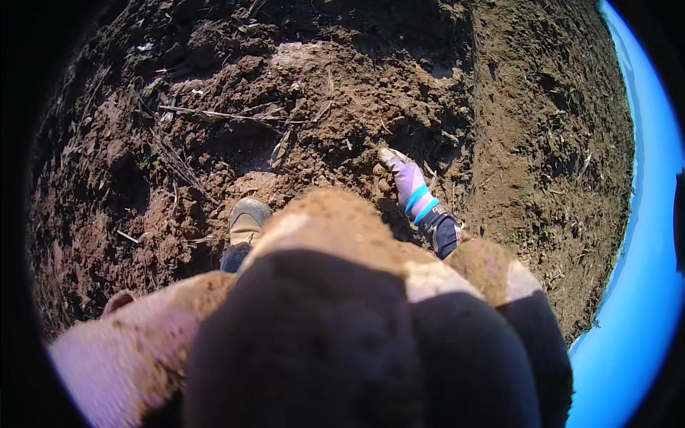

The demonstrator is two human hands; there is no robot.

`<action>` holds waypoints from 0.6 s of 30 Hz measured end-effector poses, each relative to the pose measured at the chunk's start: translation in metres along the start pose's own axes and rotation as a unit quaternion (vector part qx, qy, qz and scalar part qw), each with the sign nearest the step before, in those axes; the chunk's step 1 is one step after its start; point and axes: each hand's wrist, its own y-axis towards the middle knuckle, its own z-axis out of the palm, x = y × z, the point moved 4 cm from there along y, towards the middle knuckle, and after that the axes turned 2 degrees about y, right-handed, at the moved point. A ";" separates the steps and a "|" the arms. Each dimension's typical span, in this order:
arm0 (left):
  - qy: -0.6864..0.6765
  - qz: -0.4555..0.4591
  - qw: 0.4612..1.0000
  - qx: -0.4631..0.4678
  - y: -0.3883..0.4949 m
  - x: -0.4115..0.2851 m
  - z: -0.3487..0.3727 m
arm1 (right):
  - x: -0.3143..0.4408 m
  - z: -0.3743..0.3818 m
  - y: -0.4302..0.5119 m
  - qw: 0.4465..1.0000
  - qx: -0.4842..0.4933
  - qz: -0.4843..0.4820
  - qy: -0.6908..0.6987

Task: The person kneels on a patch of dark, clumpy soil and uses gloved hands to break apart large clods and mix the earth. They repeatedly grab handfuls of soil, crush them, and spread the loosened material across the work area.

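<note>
My right hand (402,174) wears a pale lavender glove with blue bands at its cuff. It reaches down to the loose brown soil (348,101), fingertips against the clods. Two rounded brown lumps (383,182) lie just beside the glove; whether they are clods or tubers is unclear. Above the glove, a dark patterned sleeve (441,232) passes behind dirt-caked cloth (332,219). My left hand cannot be made out. At the lower left, a pinkish rounded thing (119,300) is mostly hidden behind pale, soil-smeared cloth (123,342).
A tan boot (249,218) with a grey toe rests on the soil left of centre. Dry stalks (214,113) and straw (182,166) lie among uneven clods. Flatter soil (500,134) extends along the right, with blue sky (650,224) beyond it.
</note>
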 end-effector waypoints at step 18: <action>-0.184 -0.180 0.966 0.038 0.019 0.116 0.102 | 0.049 0.029 0.072 0.847 -0.128 -0.008 -0.517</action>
